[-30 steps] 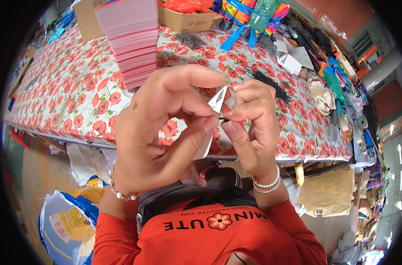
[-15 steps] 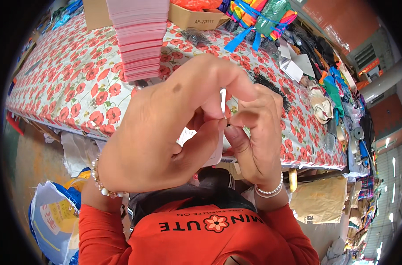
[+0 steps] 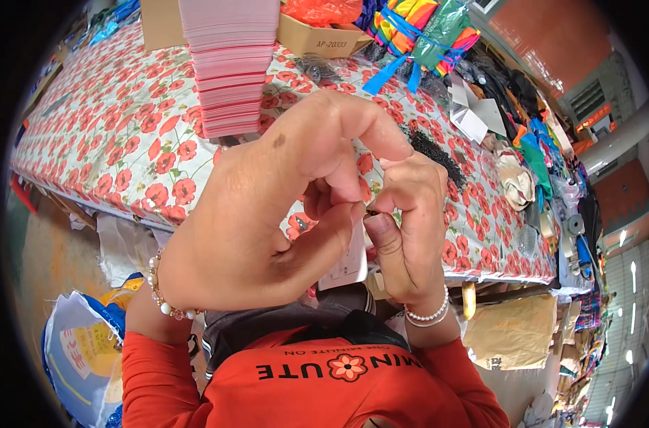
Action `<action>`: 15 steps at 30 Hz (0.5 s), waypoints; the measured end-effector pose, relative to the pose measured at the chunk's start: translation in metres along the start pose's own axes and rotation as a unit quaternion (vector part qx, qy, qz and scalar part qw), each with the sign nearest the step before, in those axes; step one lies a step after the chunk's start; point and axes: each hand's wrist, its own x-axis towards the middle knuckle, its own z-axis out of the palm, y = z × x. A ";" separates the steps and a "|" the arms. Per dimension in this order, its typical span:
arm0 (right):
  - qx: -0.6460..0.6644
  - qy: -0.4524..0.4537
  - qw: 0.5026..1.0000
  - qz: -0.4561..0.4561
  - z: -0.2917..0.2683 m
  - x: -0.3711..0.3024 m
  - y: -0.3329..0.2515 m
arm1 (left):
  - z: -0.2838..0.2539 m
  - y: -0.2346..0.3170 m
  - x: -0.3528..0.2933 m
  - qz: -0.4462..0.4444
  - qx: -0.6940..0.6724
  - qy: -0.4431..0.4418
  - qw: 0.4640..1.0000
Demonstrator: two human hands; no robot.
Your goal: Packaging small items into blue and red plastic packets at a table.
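Note:
My left hand [image 3: 260, 207] is closed in a pinch, its thumb pressed against the fingers, on a white card [image 3: 351, 262]. The card hangs below the fingertips, partly hidden behind the hand. Close against it, my right hand [image 3: 413, 221] pinches a small dark piece [image 3: 371, 212] between thumb and index finger. Its exact kind is too small to make out. The two hands' fingertips nearly touch, and the raised index fingers meet above them. Beyond my right hand, a heap of small black pieces [image 3: 438, 153] lies on the table.
A tall stack of pink and white cards [image 3: 228, 78] stands on the poppy-patterned tablecloth [image 3: 124, 128]. Behind are a cardboard box [image 3: 321, 36] and a bright bundle tied with blue straps [image 3: 413, 36]. White papers [image 3: 474, 114] and cloth items crowd the right side. A white-and-blue sack [image 3: 82, 357] sits lower left.
The white card has swung lower and now shows more of its face below the fingers. Both hands keep their pinch, with the right fingertips shifted slightly.

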 end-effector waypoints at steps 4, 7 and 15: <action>-0.015 -0.014 1.000 0.008 -0.001 0.000 -0.002 | 0.000 -0.001 0.000 0.000 0.013 -0.009 1.000; -0.042 -0.039 0.998 0.010 -0.002 0.001 -0.003 | -0.003 -0.003 0.002 0.020 0.064 -0.044 0.997; -0.052 -0.169 0.984 0.004 -0.025 0.017 -0.011 | -0.011 0.001 0.014 -0.018 0.016 -0.093 0.995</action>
